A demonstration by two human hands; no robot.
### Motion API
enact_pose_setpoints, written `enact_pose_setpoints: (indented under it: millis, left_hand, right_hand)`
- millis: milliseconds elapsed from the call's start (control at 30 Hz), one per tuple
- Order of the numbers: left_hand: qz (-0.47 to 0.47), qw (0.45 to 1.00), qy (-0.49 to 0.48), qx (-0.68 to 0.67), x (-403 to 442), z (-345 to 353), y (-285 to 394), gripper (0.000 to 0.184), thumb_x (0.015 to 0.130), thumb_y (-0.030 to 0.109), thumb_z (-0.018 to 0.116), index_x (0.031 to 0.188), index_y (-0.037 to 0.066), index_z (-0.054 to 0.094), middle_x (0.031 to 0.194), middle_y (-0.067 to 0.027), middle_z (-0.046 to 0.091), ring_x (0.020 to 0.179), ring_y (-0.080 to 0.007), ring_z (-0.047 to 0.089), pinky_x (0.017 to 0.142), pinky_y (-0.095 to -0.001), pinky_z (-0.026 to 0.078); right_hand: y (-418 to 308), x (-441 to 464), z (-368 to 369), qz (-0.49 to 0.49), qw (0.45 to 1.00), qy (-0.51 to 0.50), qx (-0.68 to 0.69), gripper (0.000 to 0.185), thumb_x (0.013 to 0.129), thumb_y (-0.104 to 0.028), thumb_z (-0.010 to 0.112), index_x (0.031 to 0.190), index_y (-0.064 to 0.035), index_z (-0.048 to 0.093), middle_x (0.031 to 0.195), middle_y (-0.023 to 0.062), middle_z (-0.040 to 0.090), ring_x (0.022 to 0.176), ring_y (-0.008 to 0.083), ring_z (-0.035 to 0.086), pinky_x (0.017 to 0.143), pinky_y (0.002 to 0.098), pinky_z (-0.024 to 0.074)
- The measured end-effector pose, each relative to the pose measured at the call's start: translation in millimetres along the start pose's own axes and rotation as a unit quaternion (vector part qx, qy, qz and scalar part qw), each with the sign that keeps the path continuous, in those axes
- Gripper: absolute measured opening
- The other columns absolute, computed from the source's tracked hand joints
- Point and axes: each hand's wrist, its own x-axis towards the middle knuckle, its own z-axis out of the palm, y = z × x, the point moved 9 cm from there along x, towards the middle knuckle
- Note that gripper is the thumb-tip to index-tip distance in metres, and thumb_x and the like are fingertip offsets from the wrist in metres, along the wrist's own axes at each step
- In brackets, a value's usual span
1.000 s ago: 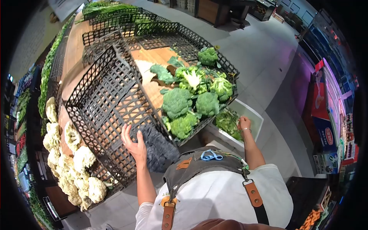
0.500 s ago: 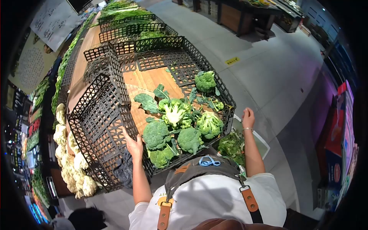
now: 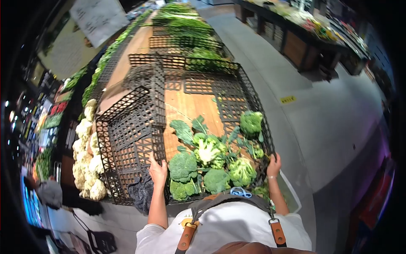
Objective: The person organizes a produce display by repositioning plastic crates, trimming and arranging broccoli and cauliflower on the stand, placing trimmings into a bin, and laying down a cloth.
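A black plastic crate (image 3: 258, 127) with mesh walls stands in front of me, with several broccoli heads (image 3: 183, 167) and loose leaves at its near end. One pale cut broccoli head (image 3: 207, 151) lies among the greener ones. My left hand (image 3: 158, 172) grips the crate's left wall, thumb on one side and fingers on the other. On the opposite side, my right hand (image 3: 273, 166) has its fingers closed at the right rim near the front corner. Part of the right fingers is hidden against the rim.
A second black crate (image 3: 127, 127) adjoins on the left, a dark cloth (image 3: 141, 194) at its near end. Cauliflower (image 3: 86, 165) lines the display's left edge. A white bin (image 3: 292, 192) stands by my right forearm. A person (image 3: 50, 194) is at lower left.
My right hand has moved from beside the crate onto its right rim. My left hand stays at the left wall. The view has shifted, so the display appears further right and lower.
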Motion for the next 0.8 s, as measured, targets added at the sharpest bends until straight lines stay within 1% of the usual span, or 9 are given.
enact_pose_setpoints:
  millis: [33, 67, 133, 200, 300, 400, 533, 700, 800]
  left_hand:
    - [0.013, 1.000, 0.011, -0.005, -0.6, -2.0, 1.8, 0.066, 0.080, 0.017, 0.061, 0.138, 0.009, 0.031, 0.097, -0.0291, 0.061, 0.087, -0.0440, 0.060, 0.076, -0.0472, 0.046]
    - [-0.007, 1.000, -0.005, 0.005, -0.7, -1.4, 0.5, 0.065, 0.080, 0.016, 0.061, 0.137, 0.009, 0.032, 0.098, -0.0287, 0.061, 0.088, -0.0448, 0.060, 0.076, -0.0477, 0.046]
    - [0.029, 0.999, 0.030, 0.015, 0.1, -2.1, 0.9, 0.065, 0.079, 0.016, 0.062, 0.136, 0.008, 0.032, 0.090, -0.0262, 0.063, 0.081, -0.0433, 0.061, 0.071, -0.0473, 0.046]
    - [0.024, 0.999, 0.029, 0.004, -0.3, -3.1, 1.7, 0.060, 0.079, 0.017, 0.062, 0.132, 0.009, 0.035, 0.093, -0.0262, 0.063, 0.084, -0.0445, 0.060, 0.073, -0.0483, 0.046]
    - [0.016, 1.000, 0.017, 0.006, 0.8, -2.1, -0.5, 0.059, 0.078, 0.017, 0.062, 0.130, 0.008, 0.035, 0.094, -0.0261, 0.063, 0.085, -0.0449, 0.060, 0.074, -0.0481, 0.046]
    - [0.018, 1.000, 0.017, 0.003, -0.4, -2.9, 0.5, 0.059, 0.078, 0.016, 0.062, 0.131, 0.008, 0.035, 0.095, -0.0263, 0.063, 0.086, -0.0451, 0.060, 0.074, -0.0484, 0.046]
    - [0.035, 0.999, 0.013, 0.012, -0.6, -2.8, 1.2, 0.064, 0.080, 0.017, 0.062, 0.135, 0.009, 0.030, 0.097, -0.0279, 0.061, 0.085, -0.0458, 0.059, 0.073, -0.0503, 0.046]
    - [0.024, 1.000, 0.003, 0.018, -0.7, -1.2, -1.6, 0.064, 0.080, 0.018, 0.062, 0.135, 0.009, 0.030, 0.097, -0.0274, 0.062, 0.084, -0.0457, 0.059, 0.074, -0.0500, 0.046]
    - [0.015, 1.000, -0.007, 0.018, 0.3, -1.4, -1.5, 0.063, 0.080, 0.018, 0.062, 0.134, 0.009, 0.030, 0.097, -0.0276, 0.061, 0.084, -0.0459, 0.059, 0.074, -0.0501, 0.046]
  right_hand:
    - [-3.8, 0.5, 1.3, -0.008, 1.000, 0.000, -0.008, 0.033, 0.091, -0.023, 0.054, 0.112, 0.0023, 0.057, 0.102, 0.0145, 0.064, 0.093, 0.0257, 0.059, 0.083, 0.0348, 0.0444]
    - [-8.5, 0.4, 0.2, -0.015, 1.000, 0.001, -0.018, 0.032, 0.091, -0.022, 0.054, 0.112, 0.0025, 0.057, 0.101, 0.0155, 0.064, 0.092, 0.0273, 0.059, 0.083, 0.0357, 0.0450]
    - [-9.0, 1.1, -0.9, -0.026, 0.999, 0.016, -0.023, 0.034, 0.092, -0.024, 0.053, 0.112, 0.0027, 0.057, 0.101, 0.0159, 0.064, 0.092, 0.0274, 0.059, 0.083, 0.0358, 0.0447]
    - [-6.2, 1.4, -0.5, -0.031, 0.999, 0.015, -0.010, 0.034, 0.092, -0.024, 0.052, 0.112, 0.0030, 0.057, 0.101, 0.0158, 0.063, 0.091, 0.0278, 0.059, 0.082, 0.0354, 0.0446]
    - [-3.4, 2.8, 1.3, -0.029, 0.999, 0.014, 0.013, 0.034, 0.092, -0.024, 0.051, 0.112, 0.0033, 0.057, 0.101, 0.0158, 0.064, 0.090, 0.0276, 0.059, 0.081, 0.0353, 0.0448]
    - [-0.9, 2.2, 1.0, -0.019, 1.000, 0.004, 0.018, 0.034, 0.092, -0.024, 0.051, 0.112, 0.0035, 0.057, 0.101, 0.0160, 0.064, 0.090, 0.0273, 0.059, 0.081, 0.0353, 0.0451]
    - [-1.6, 3.9, 1.9, -0.034, 0.999, 0.009, 0.020, 0.035, 0.092, -0.024, 0.051, 0.111, 0.0037, 0.057, 0.100, 0.0160, 0.064, 0.089, 0.0273, 0.060, 0.080, 0.0352, 0.0453]
    - [-5.5, 1.3, -0.5, -0.014, 1.000, 0.016, 0.009, 0.034, 0.091, -0.024, 0.052, 0.111, 0.0042, 0.057, 0.099, 0.0166, 0.064, 0.088, 0.0275, 0.060, 0.081, 0.0353, 0.0452]
    - [-5.1, 1.5, -0.5, -0.020, 1.000, 0.019, 0.007, 0.034, 0.091, -0.023, 0.051, 0.110, 0.0044, 0.057, 0.098, 0.0164, 0.064, 0.088, 0.0272, 0.060, 0.080, 0.0350, 0.0451]
